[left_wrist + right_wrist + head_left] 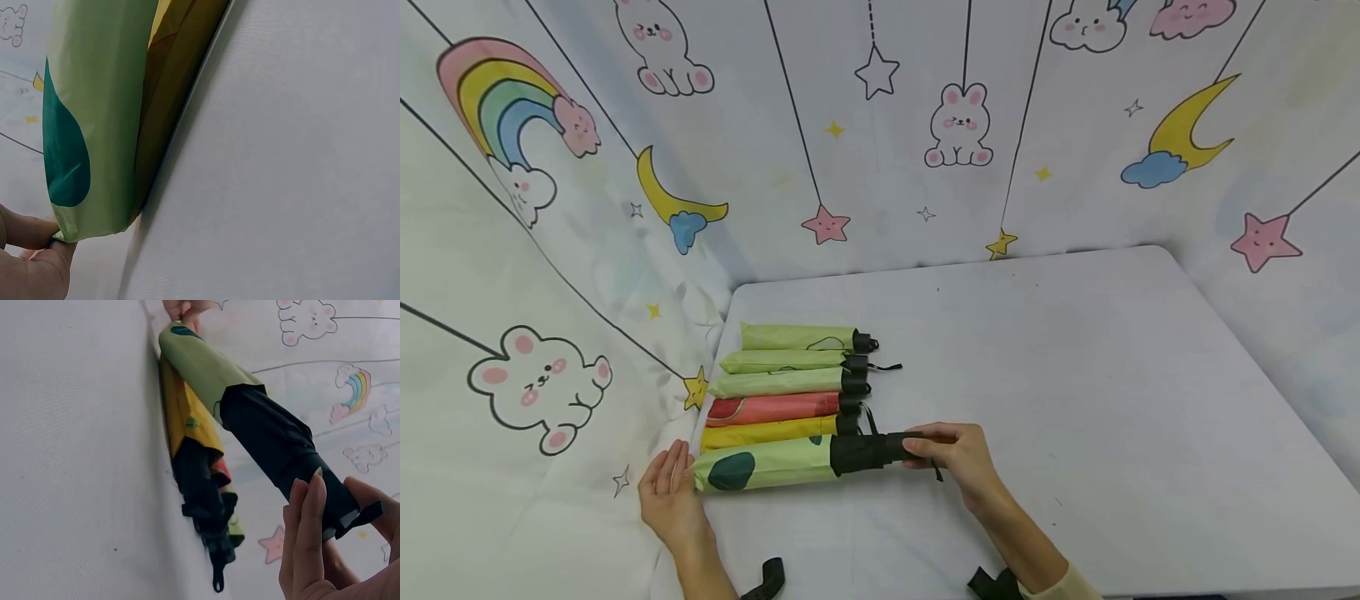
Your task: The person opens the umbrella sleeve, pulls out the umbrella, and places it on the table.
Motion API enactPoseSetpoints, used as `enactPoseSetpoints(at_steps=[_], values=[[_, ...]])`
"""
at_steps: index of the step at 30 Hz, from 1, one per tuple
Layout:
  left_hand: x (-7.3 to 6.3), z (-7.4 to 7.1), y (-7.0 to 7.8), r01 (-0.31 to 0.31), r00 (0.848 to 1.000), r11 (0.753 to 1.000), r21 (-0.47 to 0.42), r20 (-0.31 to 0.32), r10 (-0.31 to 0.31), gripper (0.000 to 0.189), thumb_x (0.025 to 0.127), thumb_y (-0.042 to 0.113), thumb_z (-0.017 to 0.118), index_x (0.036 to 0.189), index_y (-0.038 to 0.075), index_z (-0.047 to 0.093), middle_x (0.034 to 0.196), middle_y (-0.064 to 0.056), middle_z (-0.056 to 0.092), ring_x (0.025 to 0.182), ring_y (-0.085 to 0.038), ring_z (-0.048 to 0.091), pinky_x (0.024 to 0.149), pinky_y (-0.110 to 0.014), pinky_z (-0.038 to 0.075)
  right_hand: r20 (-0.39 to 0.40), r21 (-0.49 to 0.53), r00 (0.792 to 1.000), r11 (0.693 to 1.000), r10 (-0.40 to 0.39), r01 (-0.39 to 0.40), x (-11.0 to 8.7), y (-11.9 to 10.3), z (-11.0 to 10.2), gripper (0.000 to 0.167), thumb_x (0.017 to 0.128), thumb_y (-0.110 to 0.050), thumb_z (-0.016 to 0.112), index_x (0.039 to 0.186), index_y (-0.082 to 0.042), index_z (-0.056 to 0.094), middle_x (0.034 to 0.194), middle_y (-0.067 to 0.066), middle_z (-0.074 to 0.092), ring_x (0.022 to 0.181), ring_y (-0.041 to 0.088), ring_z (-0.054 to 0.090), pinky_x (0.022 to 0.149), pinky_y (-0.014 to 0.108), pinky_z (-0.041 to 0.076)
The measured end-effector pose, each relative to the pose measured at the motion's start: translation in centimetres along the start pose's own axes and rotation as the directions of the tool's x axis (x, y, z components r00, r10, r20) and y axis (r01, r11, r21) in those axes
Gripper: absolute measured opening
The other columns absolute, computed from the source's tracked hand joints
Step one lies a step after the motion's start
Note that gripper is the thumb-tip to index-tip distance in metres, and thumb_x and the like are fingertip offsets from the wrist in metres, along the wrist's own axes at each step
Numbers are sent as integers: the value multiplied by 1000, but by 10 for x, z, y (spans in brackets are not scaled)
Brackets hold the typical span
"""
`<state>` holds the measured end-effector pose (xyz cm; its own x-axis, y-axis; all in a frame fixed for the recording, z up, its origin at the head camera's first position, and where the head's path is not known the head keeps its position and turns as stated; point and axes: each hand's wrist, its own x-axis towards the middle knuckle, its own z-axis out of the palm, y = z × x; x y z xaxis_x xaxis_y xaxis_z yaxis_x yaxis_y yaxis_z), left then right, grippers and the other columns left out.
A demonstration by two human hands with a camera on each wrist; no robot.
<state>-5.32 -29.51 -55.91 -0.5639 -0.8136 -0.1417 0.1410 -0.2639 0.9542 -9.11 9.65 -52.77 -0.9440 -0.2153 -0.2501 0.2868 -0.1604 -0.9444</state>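
A folded umbrella (775, 465) in a light green cover with dark green spots lies at the near end of a row of others in the head view. My right hand (958, 458) holds its black handle end between thumb and fingers. At the opposite end, my left hand (672, 500) pinches the cover's tip, seen closely in the left wrist view where thumb and finger (59, 250) meet at the corner. The right wrist view shows this umbrella (265, 431) raised at an angle beside the yellow umbrella (190, 419). A thin strap hangs from the handle.
Beyond lie a yellow umbrella (767, 434), a red umbrella (786, 407) and three light green ones (775, 383), black handles pointing right. They rest along the left edge of the white table (1075, 417). A cloth with cartoon prints (887, 167) hangs behind and at the sides.
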Motion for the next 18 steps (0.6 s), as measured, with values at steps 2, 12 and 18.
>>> enactPoseSetpoints(at_steps=[2, 12, 18], values=[[0, 0, 0, -3, 1000, 1000, 4, 3, 3, 48, 100, -14, 55, 146, 0, 47, 150, -18, 57, 134, -22, 60, 102, -21, 50, -2, -2, 1000, 1000, -4, 4, -1, -1, -2, 37, 82, -17, 90, 107, 7, 77, 99, 19, 77, 79, 36, 78, 86, 44, 63], [0, 1, -2, 2, 1000, 999, 34, -4, -2, 49, 101, -12, 54, 147, 1, 46, 151, -17, 57, 136, -22, 59, 103, -20, 50, -18, 2, 1000, 1000, -1, 1, -6, -3, -7, 41, 81, -16, 91, 110, 9, 76, 101, 21, 76, 80, 37, 78, 85, 44, 64], [0, 1, -2, -8, 1000, 1000, 18, 5, 8, 48, 101, -12, 54, 147, 1, 46, 151, -17, 57, 136, -22, 59, 103, -20, 50, -30, -1, 1000, 1000, -5, 5, -8, -2, -10, 41, 82, -15, 90, 109, 10, 75, 102, 21, 76, 80, 38, 77, 84, 45, 64]])
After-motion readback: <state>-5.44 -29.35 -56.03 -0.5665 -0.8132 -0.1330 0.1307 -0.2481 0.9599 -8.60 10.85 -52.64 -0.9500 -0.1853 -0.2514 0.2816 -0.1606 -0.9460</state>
